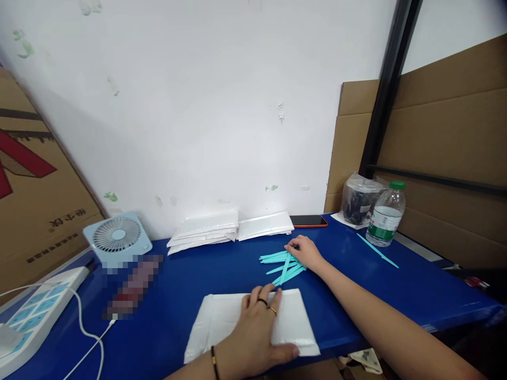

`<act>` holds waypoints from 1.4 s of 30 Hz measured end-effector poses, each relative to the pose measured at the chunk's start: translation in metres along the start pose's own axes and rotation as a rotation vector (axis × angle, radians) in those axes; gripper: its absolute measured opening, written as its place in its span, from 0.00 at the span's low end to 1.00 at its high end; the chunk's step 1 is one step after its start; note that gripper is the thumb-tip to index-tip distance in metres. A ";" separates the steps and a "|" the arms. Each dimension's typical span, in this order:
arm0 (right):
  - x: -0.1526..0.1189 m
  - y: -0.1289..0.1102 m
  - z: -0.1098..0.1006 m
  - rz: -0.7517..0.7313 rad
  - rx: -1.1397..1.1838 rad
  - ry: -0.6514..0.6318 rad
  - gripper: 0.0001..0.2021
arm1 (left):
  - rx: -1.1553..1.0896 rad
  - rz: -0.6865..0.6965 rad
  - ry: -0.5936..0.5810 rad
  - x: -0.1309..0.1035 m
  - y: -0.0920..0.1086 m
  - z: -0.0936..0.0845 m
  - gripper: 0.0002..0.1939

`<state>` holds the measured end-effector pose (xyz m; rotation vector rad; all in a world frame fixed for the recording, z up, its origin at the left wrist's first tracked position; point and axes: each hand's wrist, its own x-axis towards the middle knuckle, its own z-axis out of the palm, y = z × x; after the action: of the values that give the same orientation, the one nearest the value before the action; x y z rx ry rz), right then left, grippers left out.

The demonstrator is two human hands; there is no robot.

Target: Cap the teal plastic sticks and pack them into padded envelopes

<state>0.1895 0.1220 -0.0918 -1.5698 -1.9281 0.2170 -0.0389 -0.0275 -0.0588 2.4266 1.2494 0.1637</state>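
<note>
In the head view, rests left hand (255, 330) on white mailer (222, 315), with thumb spread from loosely bent fingers, near the lower end of a teal stick (284, 268). With right hand (307, 253), pinches its upper end at the teal pile (295, 273) on blue table (170, 301).

You have one fan (118, 236), one power strip (43, 311), one bottle (385, 217), one bagged container (357, 203), one orange-edged phone (311, 221); white packets (264, 226) in three spots, number unclear; one lone turquoise stick (376, 250), plus a turquoise pile (285, 266) too overlapped to count
</note>
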 end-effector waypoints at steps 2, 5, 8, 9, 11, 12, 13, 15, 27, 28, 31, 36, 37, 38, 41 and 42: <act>0.000 -0.002 0.004 -0.016 -0.004 0.015 0.15 | -0.023 0.062 -0.018 0.005 0.013 0.007 0.51; 0.004 0.000 0.002 -0.038 0.018 0.012 0.17 | -0.019 0.103 0.046 0.020 0.020 0.003 0.48; 0.017 0.008 -0.010 -0.054 0.067 -0.044 0.18 | 0.016 0.068 0.197 0.047 0.007 -0.019 0.36; 0.024 0.011 -0.016 -0.066 0.085 -0.074 0.16 | 0.020 0.046 0.223 0.058 -0.001 -0.027 0.33; 0.036 0.015 -0.025 -0.105 0.117 -0.173 0.12 | 0.033 -0.027 0.257 0.082 -0.019 -0.040 0.32; 0.041 0.015 -0.029 -0.123 0.131 -0.252 0.11 | 0.052 -0.060 0.261 0.093 -0.028 -0.044 0.33; 0.045 0.015 -0.030 -0.134 0.147 -0.347 0.12 | 0.068 -0.087 0.244 0.102 -0.037 -0.046 0.35; 0.048 0.011 -0.030 -0.130 0.188 -0.530 0.14 | 0.090 -0.081 0.231 0.113 -0.053 -0.044 0.31; 0.037 -0.015 -0.021 -0.173 0.417 -0.426 0.13 | -0.132 0.061 0.337 0.095 -0.093 -0.053 0.17; 0.038 -0.017 -0.018 -0.185 0.417 -0.387 0.13 | -0.112 0.047 0.346 0.096 -0.095 -0.055 0.17; 0.044 -0.018 -0.009 -0.208 0.388 -0.335 0.12 | -0.068 -0.046 0.340 0.099 -0.106 -0.057 0.15; 0.048 0.001 -0.010 -0.141 0.227 -0.312 0.11 | 0.009 -0.136 0.379 0.103 -0.126 -0.052 0.13; 0.048 0.005 -0.014 -0.151 0.210 -0.320 0.11 | 0.012 -0.118 0.390 0.104 -0.128 -0.050 0.13; 0.047 0.008 -0.019 -0.170 0.203 -0.332 0.11 | 0.006 -0.097 0.399 0.104 -0.129 -0.049 0.13; 0.043 0.011 -0.031 -0.213 0.173 -0.428 0.09 | -0.041 -0.053 0.395 0.104 -0.129 -0.045 0.13; 0.041 0.010 -0.034 -0.205 0.153 -0.469 0.09 | -0.056 -0.045 0.379 0.104 -0.128 -0.044 0.13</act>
<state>0.2131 0.1543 -0.0553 -1.2874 -2.3458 0.6773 -0.0865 0.1354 -0.0787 2.3882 1.4303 0.6614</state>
